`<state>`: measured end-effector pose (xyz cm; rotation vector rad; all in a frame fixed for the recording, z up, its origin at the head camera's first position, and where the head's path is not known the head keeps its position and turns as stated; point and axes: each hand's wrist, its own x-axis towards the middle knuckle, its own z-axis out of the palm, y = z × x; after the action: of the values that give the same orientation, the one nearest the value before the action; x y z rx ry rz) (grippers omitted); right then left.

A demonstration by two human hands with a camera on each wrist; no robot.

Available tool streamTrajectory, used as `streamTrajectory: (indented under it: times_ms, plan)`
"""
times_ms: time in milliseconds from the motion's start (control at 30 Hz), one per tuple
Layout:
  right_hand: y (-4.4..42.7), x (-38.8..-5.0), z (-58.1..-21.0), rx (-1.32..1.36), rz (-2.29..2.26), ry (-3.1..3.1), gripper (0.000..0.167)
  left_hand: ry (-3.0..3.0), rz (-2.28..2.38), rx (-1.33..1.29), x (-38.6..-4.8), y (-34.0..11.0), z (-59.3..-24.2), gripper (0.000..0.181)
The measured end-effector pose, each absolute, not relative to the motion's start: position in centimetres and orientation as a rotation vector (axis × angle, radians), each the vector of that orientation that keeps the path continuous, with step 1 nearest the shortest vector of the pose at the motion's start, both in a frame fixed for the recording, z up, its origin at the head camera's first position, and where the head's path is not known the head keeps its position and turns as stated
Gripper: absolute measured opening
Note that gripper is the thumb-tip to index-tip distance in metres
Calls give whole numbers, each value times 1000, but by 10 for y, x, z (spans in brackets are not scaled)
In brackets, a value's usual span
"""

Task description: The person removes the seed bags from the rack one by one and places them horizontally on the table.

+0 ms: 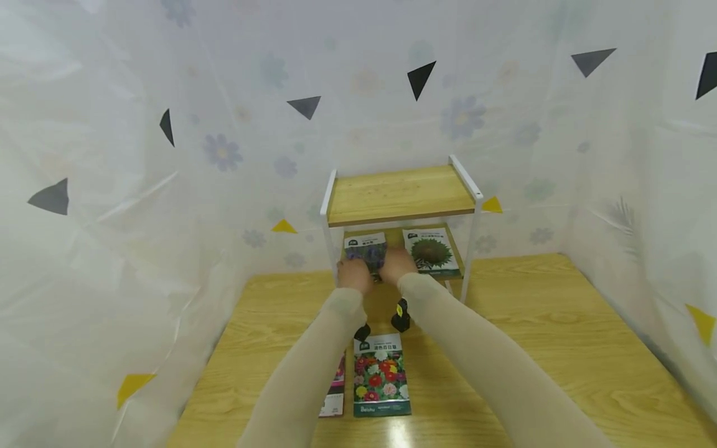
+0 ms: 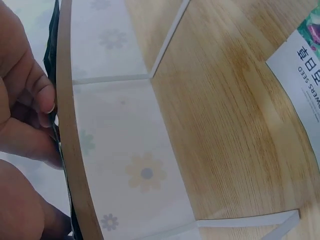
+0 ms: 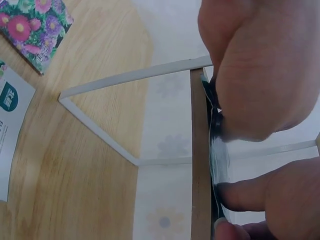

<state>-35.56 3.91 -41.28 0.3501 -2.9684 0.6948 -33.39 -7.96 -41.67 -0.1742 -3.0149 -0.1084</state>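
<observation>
A seed packet with purple flowers (image 1: 366, 249) lies on the left of the small rack's lower shelf (image 1: 395, 236). My left hand (image 1: 355, 275) grips its lower left corner, and my right hand (image 1: 396, 264) pinches its right side near the front. In the right wrist view, the packet's edge (image 3: 216, 150) runs along the shelf board (image 3: 200, 145), with the right hand's thumb and finger (image 3: 245, 195) at it. The left wrist view shows the left hand (image 2: 25, 205) low in the picture, its fingertips partly hidden. Beside the right hand lies a sunflower seed packet (image 1: 431, 252).
A zinnia seed packet (image 1: 382, 379) lies on the wooden table (image 1: 269, 323) in front of the rack. Left of it, partly behind my left forearm, is a pink-flowered packet (image 3: 30, 25). The rack's top board (image 1: 400, 191) sits above both hands, between white side frames (image 1: 466, 177).
</observation>
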Motion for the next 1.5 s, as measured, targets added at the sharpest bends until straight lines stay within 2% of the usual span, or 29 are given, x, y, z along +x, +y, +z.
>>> streamTrajectory:
  times_ms: [133, 367, 467, 633, 700, 867, 1200, 1500]
  plan:
    - [41, -355, -412, 332, 769, -2917, 34, -2965, -56, -221, -331, -80, -418, 33]
    - [43, -354, -414, 286, 889, -2877, 18, -2921, -87, -255, -329, -82, -421, 27]
    - [48, -350, -414, 240, 1044, -2859, 12, -2940, -109, -253, -328, -83, -420, 30]
    - [55, -330, -408, 156, 1356, -2807, 48, -2985, -222, -228, -328, -83, -420, 36]
    - [58, -322, -407, 152, 1473, -2766, 51, -2983, -285, -218, -328, -83, -421, 35]
    - [62, -306, -407, 156, 1660, -2634, 48, -2912, -375, -234, -326, -85, -423, 30]
    - [78, -280, -407, 253, 1752, -2514, 39, -2633, -1085, -231, -316, -91, -431, 38]
    - [102, -259, -415, 389, 1600, -2566, 35, -2403, -1390, -192, -292, -100, -444, 23]
